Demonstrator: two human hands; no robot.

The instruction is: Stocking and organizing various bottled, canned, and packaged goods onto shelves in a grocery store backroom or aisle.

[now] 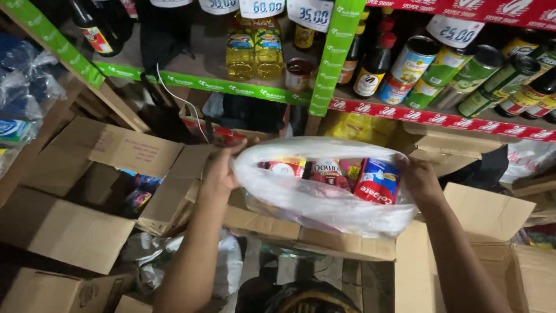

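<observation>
While held over open cardboard boxes (87, 232), stretched between both hands: a clear plastic bag (324, 203) of packets, red toothpaste box (377, 181) inside. Left hand (223, 168) clenched on the bag's left edge, right hand (418, 181) gripping the right edge. Behind, shelf (202, 81) with oil bottles (255, 52) and cans (440, 69).

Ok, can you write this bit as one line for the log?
left hand: grips plastic bag | right hand: grips bag's other side | bag: packaged goods inside, open | below: cardboard boxes
</observation>
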